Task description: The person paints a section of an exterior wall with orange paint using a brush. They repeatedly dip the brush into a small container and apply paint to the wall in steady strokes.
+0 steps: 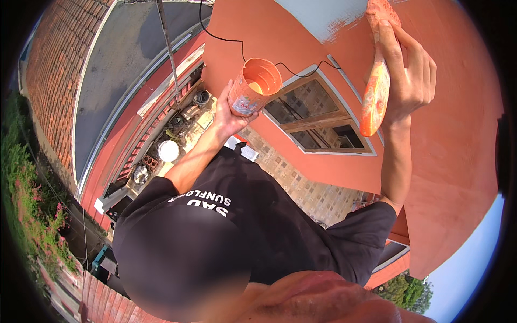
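My left hand [231,115] is wrapped round the lower part of a paint-smeared plastic cup [254,87], tilted so that orange paint shows inside. At the upper right, my right hand [410,70] grips a paintbrush [376,97] near its bristle end, its orange handle hanging down. The bristles, coated in orange paint, are at the orange wall [444,121]; whether they touch it I cannot tell. Left of them, streaky brush marks border a pale blue-grey unpainted patch [319,16].
A wood-framed window [319,117] and a black cable [222,39] are on the wall. Far below lie a patterned tiled floor [291,173], a white bucket [168,151] and a red railing [139,149]. A thin pole [167,44] rises beside the railing.
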A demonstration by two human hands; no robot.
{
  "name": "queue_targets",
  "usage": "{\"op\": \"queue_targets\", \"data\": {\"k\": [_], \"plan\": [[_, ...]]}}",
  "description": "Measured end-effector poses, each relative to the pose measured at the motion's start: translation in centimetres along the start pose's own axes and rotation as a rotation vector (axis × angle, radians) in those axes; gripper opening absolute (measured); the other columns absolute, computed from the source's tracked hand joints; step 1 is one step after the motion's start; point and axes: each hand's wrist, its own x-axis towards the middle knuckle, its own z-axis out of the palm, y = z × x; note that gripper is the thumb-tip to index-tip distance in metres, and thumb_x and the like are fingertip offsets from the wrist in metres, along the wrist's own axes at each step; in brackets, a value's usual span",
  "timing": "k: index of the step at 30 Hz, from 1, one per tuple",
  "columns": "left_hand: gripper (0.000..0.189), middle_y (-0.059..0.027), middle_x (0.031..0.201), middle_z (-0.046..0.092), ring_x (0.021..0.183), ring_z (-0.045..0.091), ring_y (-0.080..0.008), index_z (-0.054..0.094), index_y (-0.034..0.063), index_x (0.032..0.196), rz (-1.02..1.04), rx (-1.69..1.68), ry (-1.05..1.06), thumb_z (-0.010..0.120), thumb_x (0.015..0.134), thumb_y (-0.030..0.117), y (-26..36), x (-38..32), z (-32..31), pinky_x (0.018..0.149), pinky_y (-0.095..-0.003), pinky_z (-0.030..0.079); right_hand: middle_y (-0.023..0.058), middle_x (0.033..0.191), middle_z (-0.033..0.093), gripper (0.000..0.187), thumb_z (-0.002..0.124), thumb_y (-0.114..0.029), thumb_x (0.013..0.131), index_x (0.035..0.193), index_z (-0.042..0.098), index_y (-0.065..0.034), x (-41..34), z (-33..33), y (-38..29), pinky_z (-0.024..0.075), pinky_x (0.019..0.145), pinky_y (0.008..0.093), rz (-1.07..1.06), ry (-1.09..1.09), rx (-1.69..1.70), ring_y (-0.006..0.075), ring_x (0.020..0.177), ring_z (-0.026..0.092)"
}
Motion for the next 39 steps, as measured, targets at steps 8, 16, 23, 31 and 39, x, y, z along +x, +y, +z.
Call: {"op": "queue_targets", "data": {"k": [8,16,23,31,39], "plan": [[0.072,-0.0162,0.138,0.057,0.119,0.059,-0.036,0.05,0.017,0.145,0.027,0.057,0.007,0.056,0.094,0.068,-0.6,0.0,-0.4,0.08,-0.0449,0.055,0.002,0.085,0.066,0.025,0.068,-0.007,0.074,0.097,0.067,-0.0169,-5.2,2.3,-6.9,0.0484,0.063,0.0321,-0.131,-0.283,0.374,0.0159,0.067,0.062],[0.07,-0.0146,0.138,0.057,0.118,0.061,-0.0332,0.05,0.0173,0.144,-0.003,0.013,-0.031,0.057,0.094,0.067,-0.1,0.1,-0.9,0.08,-0.0453,0.055,0.0061,0.093,0.075,0.014,0.079,-0.005,0.088,0.101,0.077,-0.0029,-0.3,1.4,-0.5,0.0592,0.067,0.027,0.208,0.114,0.228,0.0202,0.08,0.073],[0.071,-0.0145,0.137,0.057,0.116,0.061,-0.0331,0.05,0.0171,0.143,0.095,0.032,0.085,0.056,0.094,0.067,-0.8,-0.4,0.1,0.078,-0.0456,0.057,-0.0006,0.082,0.059,0.024,0.068,-0.011,0.073,0.095,0.066,-0.0174,-3.0,2.7,-6.9,0.0505,0.051,0.0238,-0.265,-0.098,0.02,0.0146,0.074,0.064],[0.07,-0.0134,0.137,0.058,0.117,0.062,-0.0325,0.05,0.0182,0.144,0.071,0.025,0.043,0.053,0.095,0.068,-0.5,-0.5,-1.0,0.078,-0.0446,0.057,-0.0002,0.091,0.07,0.032,0.072,-0.001,0.073,0.101,0.072,-0.0179,-3.6,4.3,-5.0,0.052,0.052,0.0312,0.085,-0.205,0.473,0.0166,0.072,0.068],[0.069,-0.0133,0.137,0.059,0.117,0.062,-0.0318,0.05,0.0184,0.144,0.061,0.017,-0.012,0.054,0.096,0.067,-0.5,-0.3,-1.4,0.077,-0.0442,0.058,0.0077,0.095,0.076,0.014,0.078,-0.007,0.092,0.103,0.075,0.0009,-2.2,2.4,-3.3,0.0525,0.061,0.0215,0.344,0.077,0.726,0.0108,0.076,0.069]]}}
